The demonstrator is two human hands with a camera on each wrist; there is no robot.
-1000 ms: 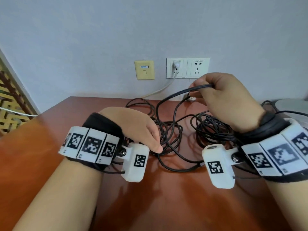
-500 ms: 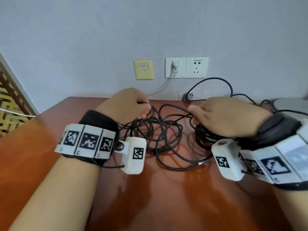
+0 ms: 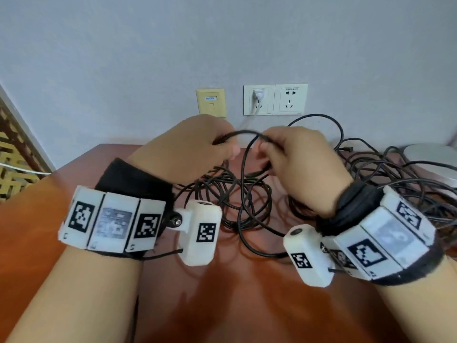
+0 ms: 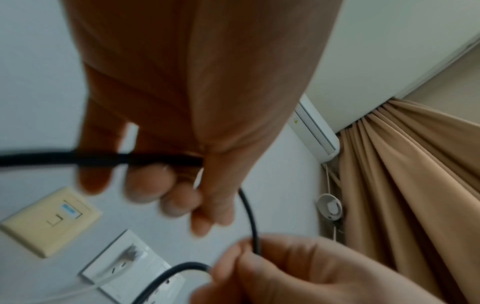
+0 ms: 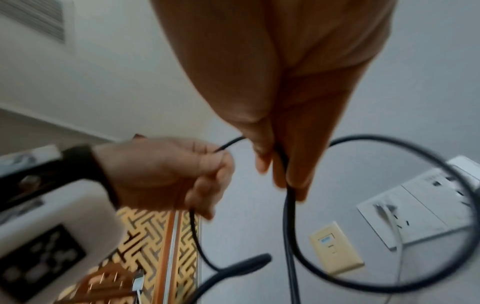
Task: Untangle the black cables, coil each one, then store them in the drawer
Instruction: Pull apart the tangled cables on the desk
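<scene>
- Two hands are raised at centre frame, each grip pinching one strand of the black cables [image 3: 247,194]: left hand [image 3: 183,149] and right hand [image 3: 301,164]
- To do this well, I judge: draw the held strand out slowly; feed it clear of loops; never yank
- Behind them, the tangle lies on the bench [image 3: 222,305], centre to right
- No drawer is in view
</scene>
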